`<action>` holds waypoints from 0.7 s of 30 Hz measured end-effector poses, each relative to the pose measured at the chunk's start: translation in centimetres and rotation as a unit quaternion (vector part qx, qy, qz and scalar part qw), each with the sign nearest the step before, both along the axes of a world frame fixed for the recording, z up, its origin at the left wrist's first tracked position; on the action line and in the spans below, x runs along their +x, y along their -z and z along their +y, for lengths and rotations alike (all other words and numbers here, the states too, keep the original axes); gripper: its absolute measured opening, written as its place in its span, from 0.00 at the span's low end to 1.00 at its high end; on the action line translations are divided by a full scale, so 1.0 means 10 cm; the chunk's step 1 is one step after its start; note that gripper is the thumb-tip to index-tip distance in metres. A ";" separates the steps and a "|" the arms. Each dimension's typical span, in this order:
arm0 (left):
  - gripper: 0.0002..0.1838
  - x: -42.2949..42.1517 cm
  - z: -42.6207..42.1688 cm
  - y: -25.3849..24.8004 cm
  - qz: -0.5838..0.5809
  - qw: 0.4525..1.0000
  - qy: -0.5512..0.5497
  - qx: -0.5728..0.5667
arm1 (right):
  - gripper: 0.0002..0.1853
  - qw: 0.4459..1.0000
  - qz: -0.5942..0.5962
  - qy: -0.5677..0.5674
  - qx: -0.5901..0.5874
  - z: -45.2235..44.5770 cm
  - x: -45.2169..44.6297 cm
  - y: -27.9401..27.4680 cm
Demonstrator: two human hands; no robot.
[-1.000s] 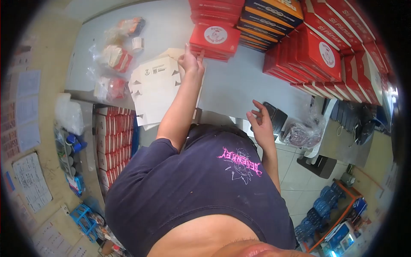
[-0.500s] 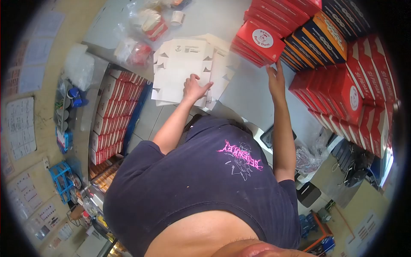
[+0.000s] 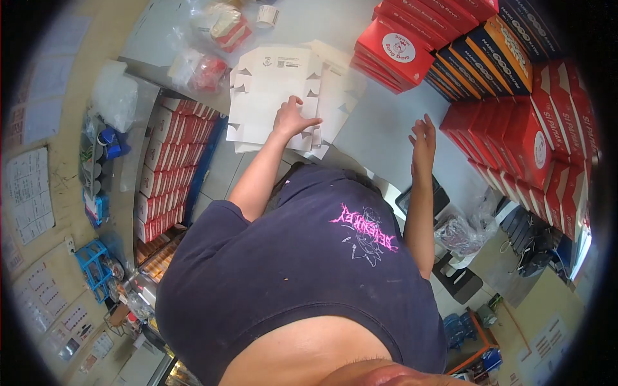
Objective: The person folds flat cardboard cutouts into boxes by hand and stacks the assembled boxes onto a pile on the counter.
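My left hand (image 3: 293,119) rests over a stack of flat, unfolded white carton blanks (image 3: 270,83), its thumb and fingers apart. The top blank has small slots along its sides and a small printed logo and code at its far end. My right hand (image 3: 423,145) hovers over the grey table (image 3: 376,125), fingers spread and nothing in it. The nearest things to it are a stack of folded red boxes (image 3: 393,55) with a round white label and, to the right, more red boxes (image 3: 499,132).
Black and orange boxes (image 3: 486,58) stand beside the red stacks. Plastic bags with red and white contents (image 3: 209,71) and a paper roll (image 3: 267,16) lie at the back left. Shelved red-and-white boxes (image 3: 170,154) fill the left side. A crumpled clear plastic bag (image 3: 463,231) sits at right.
My right hand has drawn back from the red box stack toward my body. My left hand has shifted only slightly on the blanks.
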State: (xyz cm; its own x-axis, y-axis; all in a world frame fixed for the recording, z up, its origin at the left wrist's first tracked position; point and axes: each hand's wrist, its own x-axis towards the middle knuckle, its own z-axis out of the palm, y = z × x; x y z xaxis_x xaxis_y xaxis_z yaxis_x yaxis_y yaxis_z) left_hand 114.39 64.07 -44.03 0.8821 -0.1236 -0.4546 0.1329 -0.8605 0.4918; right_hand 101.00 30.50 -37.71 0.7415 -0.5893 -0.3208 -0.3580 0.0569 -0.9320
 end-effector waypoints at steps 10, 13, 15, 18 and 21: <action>0.38 0.18 0.50 0.30 0.117 0.955 -0.037 -0.271 | 0.34 0.996 0.015 -0.058 0.071 0.29 -0.17 -0.07; 0.30 0.19 0.67 0.12 0.168 0.932 -0.115 -0.298 | 0.35 0.993 0.022 -0.088 0.072 0.36 -0.15 -0.08; 0.24 0.16 0.68 -0.22 0.154 0.921 -0.215 -0.286 | 0.29 0.990 0.014 -0.118 0.075 0.41 -0.16 -0.08; 0.16 0.09 0.79 -0.80 0.096 0.851 -0.302 -0.418 | 0.26 0.980 -0.025 -0.197 0.025 0.51 -0.18 -0.10; 0.05 -0.02 0.89 -1.46 0.021 0.760 -0.285 -0.584 | 0.29 0.948 -0.094 -0.303 0.005 0.86 -0.11 -0.67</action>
State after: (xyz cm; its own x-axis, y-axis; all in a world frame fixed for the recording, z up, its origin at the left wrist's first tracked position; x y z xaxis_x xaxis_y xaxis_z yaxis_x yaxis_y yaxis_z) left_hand 114.20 72.96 -29.41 0.9313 -0.0685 -0.3579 0.3573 0.3634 0.8604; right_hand 99.94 39.08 -30.96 0.9877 -0.0347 -0.1522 -0.1549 -0.0959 -0.9833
